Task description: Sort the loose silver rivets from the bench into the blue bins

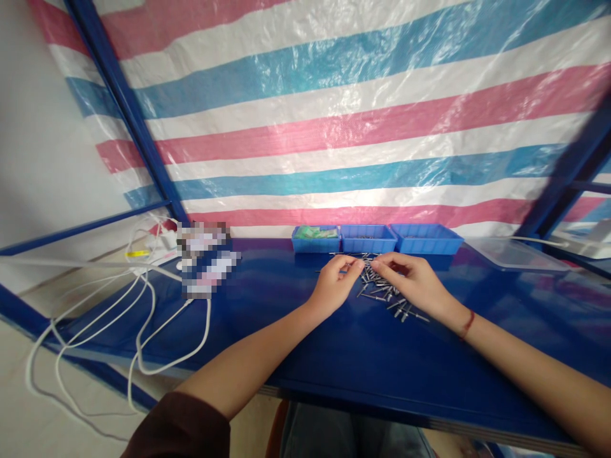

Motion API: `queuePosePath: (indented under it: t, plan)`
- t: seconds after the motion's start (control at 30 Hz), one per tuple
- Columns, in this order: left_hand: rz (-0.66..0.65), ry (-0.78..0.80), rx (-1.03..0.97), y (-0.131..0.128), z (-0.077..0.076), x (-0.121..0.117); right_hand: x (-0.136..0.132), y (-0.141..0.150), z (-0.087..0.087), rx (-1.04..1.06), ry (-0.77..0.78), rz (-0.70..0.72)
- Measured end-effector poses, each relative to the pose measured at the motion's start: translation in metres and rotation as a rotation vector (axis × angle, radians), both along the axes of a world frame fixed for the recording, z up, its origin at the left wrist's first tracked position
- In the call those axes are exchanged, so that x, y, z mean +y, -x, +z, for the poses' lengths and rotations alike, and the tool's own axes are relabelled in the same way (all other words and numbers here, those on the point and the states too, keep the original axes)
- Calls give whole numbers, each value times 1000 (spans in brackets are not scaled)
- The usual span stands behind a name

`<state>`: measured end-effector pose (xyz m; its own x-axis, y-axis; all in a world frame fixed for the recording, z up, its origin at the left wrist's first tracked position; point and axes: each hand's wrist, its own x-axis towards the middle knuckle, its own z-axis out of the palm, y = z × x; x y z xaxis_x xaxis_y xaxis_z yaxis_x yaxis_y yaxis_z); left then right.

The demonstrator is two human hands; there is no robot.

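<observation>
Many thin metal blind rivets (380,294) lie in a loose pile on the blue table (267,286). My left hand (338,280) is at the pile's left edge, thumb and forefinger pinched together. Across from it, my right hand (413,283) pinches too, its fingertips over the rivets at the back of the pile. Both sets of fingertips are close together but apart. Whatever small thing lies between them is too small to make out. A dark red string circles my right wrist.
Behind the hands stand three blue bins: one with green packets (315,233), a middle bin (367,238) with small parts, and a right bin (424,238). A clear plastic lid (515,253) lies at right. White cables (153,318) loop over the left side.
</observation>
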<state>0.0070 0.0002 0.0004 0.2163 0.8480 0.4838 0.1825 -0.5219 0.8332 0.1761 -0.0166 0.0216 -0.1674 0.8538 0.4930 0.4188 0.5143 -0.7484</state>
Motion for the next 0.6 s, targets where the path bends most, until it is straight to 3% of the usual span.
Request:
queuePosePath:
  t: [0.13,0.2,0.27,0.37,0.47,0.6]
  plan:
    - [39,-54,51,1,1,0,4,0,1,23,98,121]
    - [79,-95,113,2,1,0,11,-5,1,53,107,82]
    - [100,-174,225,4,1,1,21,-17,4,87,76,-49]
    - [86,-299,460,8,0,0,42,-51,10,114,3,-360]
    - [73,-291,647,9,-1,-2,61,-91,15,46,-20,-668]
    - [33,-288,781,7,-3,-4,80,-129,9,-199,-6,-849]
